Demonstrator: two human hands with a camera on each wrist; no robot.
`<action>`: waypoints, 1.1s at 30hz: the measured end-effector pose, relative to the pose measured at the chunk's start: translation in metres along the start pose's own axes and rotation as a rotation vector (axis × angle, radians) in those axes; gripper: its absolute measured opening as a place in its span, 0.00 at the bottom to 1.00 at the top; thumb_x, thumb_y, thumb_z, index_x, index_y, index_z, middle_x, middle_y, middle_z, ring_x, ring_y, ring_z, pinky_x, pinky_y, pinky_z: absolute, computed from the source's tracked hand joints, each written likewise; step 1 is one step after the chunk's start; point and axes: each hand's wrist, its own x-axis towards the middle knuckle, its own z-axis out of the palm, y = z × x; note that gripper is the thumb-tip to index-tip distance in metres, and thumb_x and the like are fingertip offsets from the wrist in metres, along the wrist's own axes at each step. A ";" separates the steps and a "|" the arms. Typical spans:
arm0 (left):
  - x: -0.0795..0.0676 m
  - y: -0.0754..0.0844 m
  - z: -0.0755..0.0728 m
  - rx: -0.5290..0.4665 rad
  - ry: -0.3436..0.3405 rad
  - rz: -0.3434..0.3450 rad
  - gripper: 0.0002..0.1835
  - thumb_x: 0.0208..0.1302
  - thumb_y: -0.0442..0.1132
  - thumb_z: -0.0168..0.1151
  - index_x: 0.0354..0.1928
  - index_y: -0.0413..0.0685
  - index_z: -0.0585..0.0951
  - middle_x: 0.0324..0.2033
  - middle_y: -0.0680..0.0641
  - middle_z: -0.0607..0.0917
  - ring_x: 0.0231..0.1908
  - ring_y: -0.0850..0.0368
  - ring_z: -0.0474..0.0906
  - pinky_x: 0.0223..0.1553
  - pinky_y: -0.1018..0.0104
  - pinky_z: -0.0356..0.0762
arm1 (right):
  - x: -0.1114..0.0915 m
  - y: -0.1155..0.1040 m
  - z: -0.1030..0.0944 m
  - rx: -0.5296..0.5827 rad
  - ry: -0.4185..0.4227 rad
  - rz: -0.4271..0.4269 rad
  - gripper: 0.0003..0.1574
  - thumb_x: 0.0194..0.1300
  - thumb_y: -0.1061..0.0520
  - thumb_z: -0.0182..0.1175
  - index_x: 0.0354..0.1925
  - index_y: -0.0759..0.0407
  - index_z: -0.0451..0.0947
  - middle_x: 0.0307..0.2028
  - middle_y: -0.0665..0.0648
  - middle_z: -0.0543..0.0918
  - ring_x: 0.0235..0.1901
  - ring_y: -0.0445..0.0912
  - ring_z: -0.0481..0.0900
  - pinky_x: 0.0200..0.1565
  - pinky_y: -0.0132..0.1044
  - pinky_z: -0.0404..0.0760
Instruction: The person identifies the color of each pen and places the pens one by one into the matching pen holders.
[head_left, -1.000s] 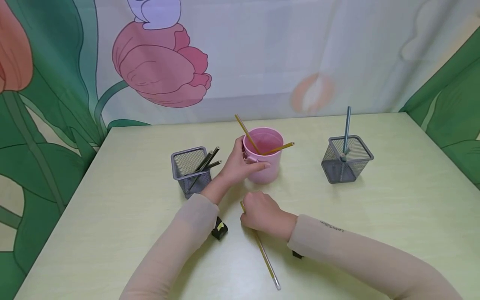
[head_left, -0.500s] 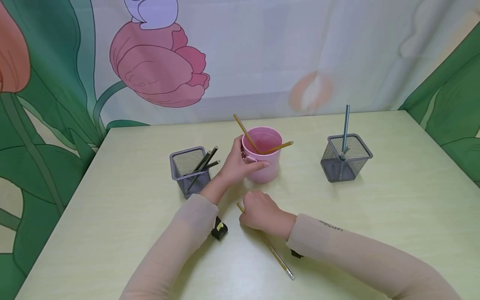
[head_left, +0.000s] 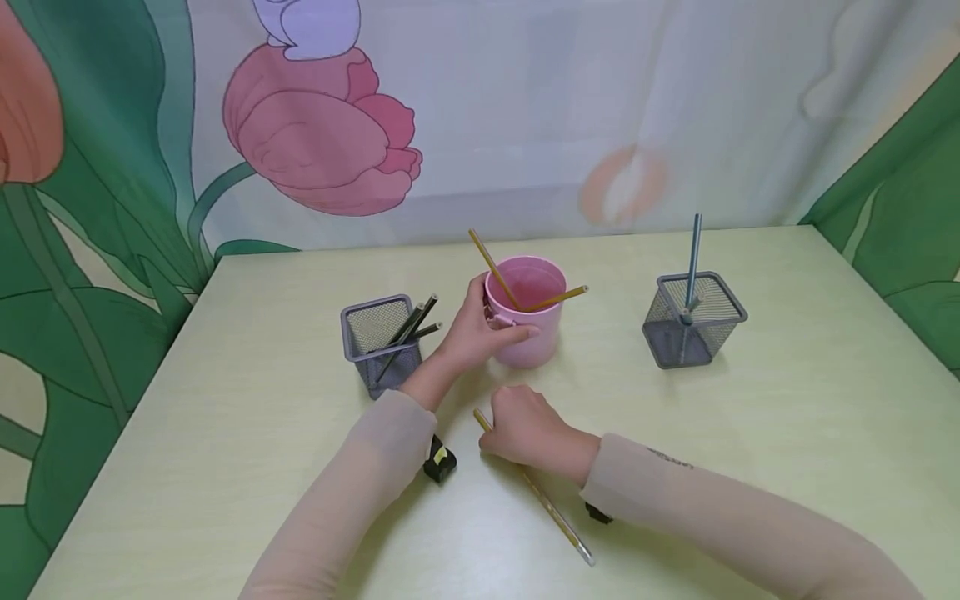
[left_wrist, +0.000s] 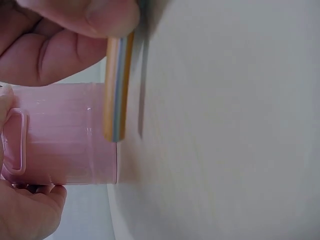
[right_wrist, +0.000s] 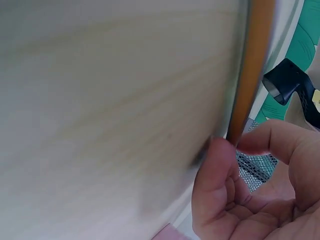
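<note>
My left hand [head_left: 477, 333] grips a small pink bucket [head_left: 528, 346] by its handle side, thumb across the front. Two gold pencils [head_left: 491, 265] lean out of the bucket, one to each side. In front of it, my right hand [head_left: 534, 429] pinches a third gold pencil [head_left: 557, 518] between thumb and fingertip. That pencil slants low along the table, its eraser end toward the near right and its other end poking out left of the hand. In the left wrist view the pinched pencil [left_wrist: 117, 90] overlaps the lower part of the bucket [left_wrist: 65, 135].
Left of the bucket, a grey mesh pen holder [head_left: 363, 315] with several dark pencils [head_left: 408, 325] stands by my left forearm. Another mesh holder [head_left: 693, 333] with blue pencils [head_left: 693, 258] stands at the right. A patterned curtain [head_left: 510, 125] hangs behind the table [head_left: 225, 417].
The eraser end of the pinched pencil has swung to the right, mostly in the first half second. My left hand and the pink bucket have stayed in place.
</note>
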 end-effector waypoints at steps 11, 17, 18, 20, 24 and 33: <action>0.000 -0.001 0.002 0.004 0.002 0.004 0.50 0.51 0.35 0.72 0.70 0.43 0.50 0.64 0.42 0.65 0.63 0.47 0.66 0.63 0.57 0.68 | -0.006 0.007 -0.002 0.020 0.024 0.002 0.27 0.46 0.65 0.62 0.06 0.53 0.55 0.08 0.45 0.51 0.12 0.40 0.52 0.16 0.30 0.54; 0.000 -0.001 0.001 0.004 0.003 -0.003 0.50 0.51 0.35 0.72 0.70 0.43 0.50 0.64 0.42 0.65 0.63 0.47 0.66 0.64 0.57 0.67 | -0.006 0.007 -0.004 0.017 0.033 -0.007 0.28 0.46 0.64 0.61 0.05 0.52 0.55 0.08 0.44 0.50 0.12 0.39 0.50 0.15 0.29 0.53; 0.000 -0.001 0.001 0.006 0.003 -0.004 0.50 0.51 0.35 0.72 0.70 0.43 0.50 0.64 0.42 0.65 0.63 0.47 0.66 0.64 0.57 0.67 | -0.006 0.007 -0.004 0.015 0.035 -0.010 0.28 0.45 0.64 0.61 0.05 0.52 0.54 0.08 0.44 0.50 0.12 0.39 0.50 0.15 0.29 0.53; 0.000 -0.001 0.001 0.010 0.005 -0.005 0.50 0.51 0.36 0.72 0.70 0.44 0.50 0.64 0.42 0.65 0.63 0.47 0.66 0.64 0.56 0.67 | -0.006 0.008 -0.005 0.016 0.042 -0.016 0.28 0.45 0.64 0.61 0.04 0.52 0.54 0.08 0.44 0.49 0.12 0.39 0.49 0.15 0.29 0.52; 0.000 -0.001 0.000 0.013 0.010 0.001 0.50 0.51 0.36 0.72 0.70 0.43 0.50 0.63 0.42 0.65 0.63 0.47 0.66 0.65 0.56 0.66 | -0.006 0.008 -0.006 0.014 0.048 -0.030 0.29 0.45 0.64 0.60 0.04 0.51 0.53 0.07 0.44 0.49 0.12 0.38 0.48 0.15 0.29 0.51; -0.001 -0.001 0.000 0.006 0.006 0.007 0.50 0.52 0.35 0.72 0.70 0.43 0.50 0.64 0.42 0.65 0.63 0.47 0.66 0.65 0.56 0.66 | -0.008 0.008 -0.011 0.027 0.043 -0.047 0.28 0.44 0.64 0.59 0.04 0.50 0.54 0.06 0.43 0.49 0.12 0.37 0.47 0.15 0.28 0.51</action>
